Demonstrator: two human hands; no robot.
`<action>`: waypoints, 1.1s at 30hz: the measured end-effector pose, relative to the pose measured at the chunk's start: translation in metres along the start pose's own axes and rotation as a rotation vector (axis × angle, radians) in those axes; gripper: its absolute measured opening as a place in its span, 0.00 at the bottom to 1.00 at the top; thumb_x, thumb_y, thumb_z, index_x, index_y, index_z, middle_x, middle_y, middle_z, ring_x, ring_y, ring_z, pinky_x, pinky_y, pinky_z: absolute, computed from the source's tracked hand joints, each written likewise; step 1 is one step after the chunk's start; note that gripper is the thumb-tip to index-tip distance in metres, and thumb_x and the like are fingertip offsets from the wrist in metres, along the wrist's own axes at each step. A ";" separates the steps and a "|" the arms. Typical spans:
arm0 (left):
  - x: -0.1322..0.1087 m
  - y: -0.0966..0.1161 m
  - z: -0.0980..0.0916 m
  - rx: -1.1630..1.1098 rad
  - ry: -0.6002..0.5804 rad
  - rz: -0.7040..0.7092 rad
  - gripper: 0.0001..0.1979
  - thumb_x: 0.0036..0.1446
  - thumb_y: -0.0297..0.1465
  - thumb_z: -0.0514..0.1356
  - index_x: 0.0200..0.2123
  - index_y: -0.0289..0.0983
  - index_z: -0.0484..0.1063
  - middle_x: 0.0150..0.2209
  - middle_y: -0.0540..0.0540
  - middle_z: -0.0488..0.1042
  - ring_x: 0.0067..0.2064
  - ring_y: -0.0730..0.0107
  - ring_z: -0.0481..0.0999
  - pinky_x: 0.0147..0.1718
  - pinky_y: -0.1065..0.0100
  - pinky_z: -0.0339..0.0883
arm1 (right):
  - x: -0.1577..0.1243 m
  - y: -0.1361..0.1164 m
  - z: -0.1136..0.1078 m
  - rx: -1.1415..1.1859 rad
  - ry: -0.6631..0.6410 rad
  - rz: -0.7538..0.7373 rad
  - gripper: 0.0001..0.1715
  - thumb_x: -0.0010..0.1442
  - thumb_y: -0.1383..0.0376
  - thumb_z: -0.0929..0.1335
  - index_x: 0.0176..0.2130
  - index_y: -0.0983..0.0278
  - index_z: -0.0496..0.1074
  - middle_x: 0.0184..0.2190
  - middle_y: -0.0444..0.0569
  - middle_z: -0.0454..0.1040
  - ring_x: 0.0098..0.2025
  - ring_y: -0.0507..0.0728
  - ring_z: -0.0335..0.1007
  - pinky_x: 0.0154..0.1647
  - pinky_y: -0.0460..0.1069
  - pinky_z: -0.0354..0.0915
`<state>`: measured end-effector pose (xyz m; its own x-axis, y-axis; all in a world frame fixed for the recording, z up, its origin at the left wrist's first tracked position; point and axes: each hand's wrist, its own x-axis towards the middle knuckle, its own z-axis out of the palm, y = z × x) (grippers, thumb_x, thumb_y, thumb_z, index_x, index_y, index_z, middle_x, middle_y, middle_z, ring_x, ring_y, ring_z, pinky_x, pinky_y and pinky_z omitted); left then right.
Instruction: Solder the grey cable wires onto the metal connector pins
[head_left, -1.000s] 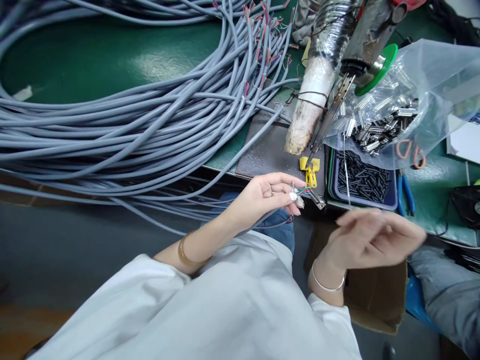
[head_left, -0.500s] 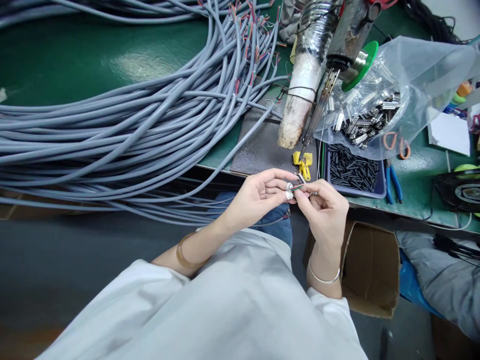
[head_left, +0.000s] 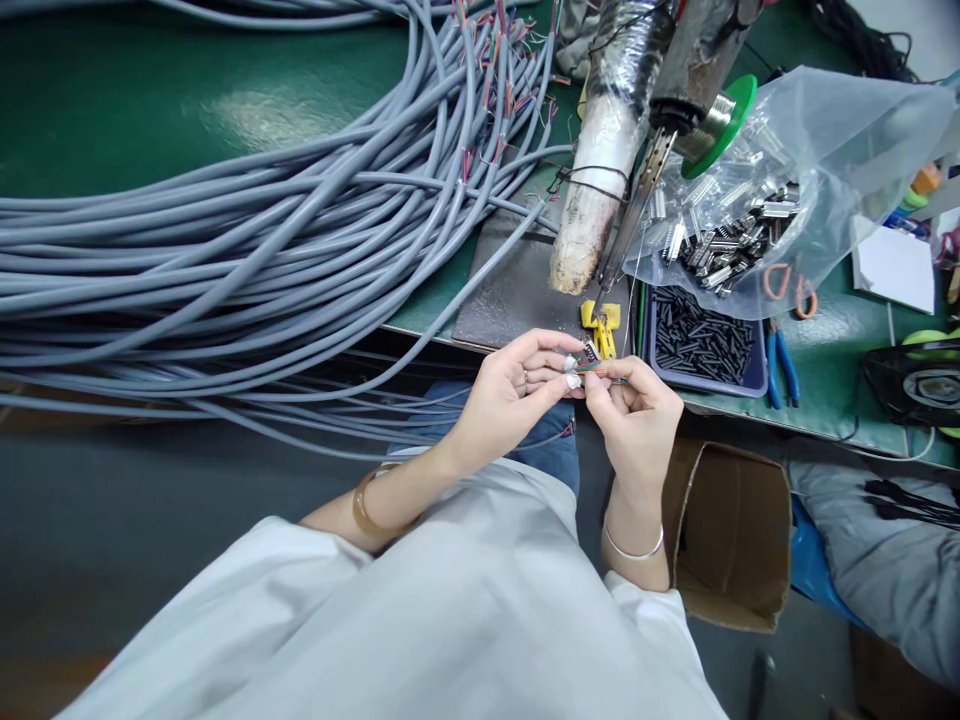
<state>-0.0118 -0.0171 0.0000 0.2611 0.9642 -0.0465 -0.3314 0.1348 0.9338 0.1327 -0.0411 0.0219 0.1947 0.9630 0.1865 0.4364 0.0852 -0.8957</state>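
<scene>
My left hand (head_left: 514,390) is closed at the fingertips on a small metal multi-pin connector (head_left: 591,351), held just in front of the table edge. White wrapping covers some of its fingertips. From the right, my right hand (head_left: 637,405) pinches thin coloured wires (head_left: 586,367), green and reddish ones among them, beside the connector. Whether the wires touch the pins is too small to tell. Just beyond my fingers sits a yellow clip-like piece (head_left: 602,325), with the tip of a soldering iron (head_left: 634,220) right above it.
Grey cables (head_left: 300,240) with stripped ends lie in a thick bundle at left. A bin (head_left: 759,370) of short black tubes, a plastic bag (head_left: 847,130) of metal connectors and blue-handled pliers (head_left: 784,365) are at right. A wrapped pipe (head_left: 600,170) hangs over the mat; below stands a cardboard box (head_left: 735,530).
Both hands stay together, and my right hand has shifted slightly left. The connector between the fingers is turned and shows more. The whole view has moved a little.
</scene>
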 end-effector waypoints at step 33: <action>0.006 0.009 -0.005 -0.043 -0.011 -0.106 0.08 0.53 0.29 0.69 0.31 0.33 0.72 0.24 0.52 0.75 0.21 0.81 0.72 0.21 0.79 0.69 | -0.004 0.005 -0.007 0.188 0.378 -0.251 0.06 0.64 0.63 0.70 0.43 0.58 0.73 0.23 0.37 0.69 0.18 0.46 0.62 0.18 0.43 0.55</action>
<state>-0.0176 -0.0092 0.0065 0.3064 0.9415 -0.1402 -0.3402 0.2458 0.9076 0.1398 -0.0466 0.0197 0.4246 0.7495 0.5079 0.3510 0.3808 -0.8554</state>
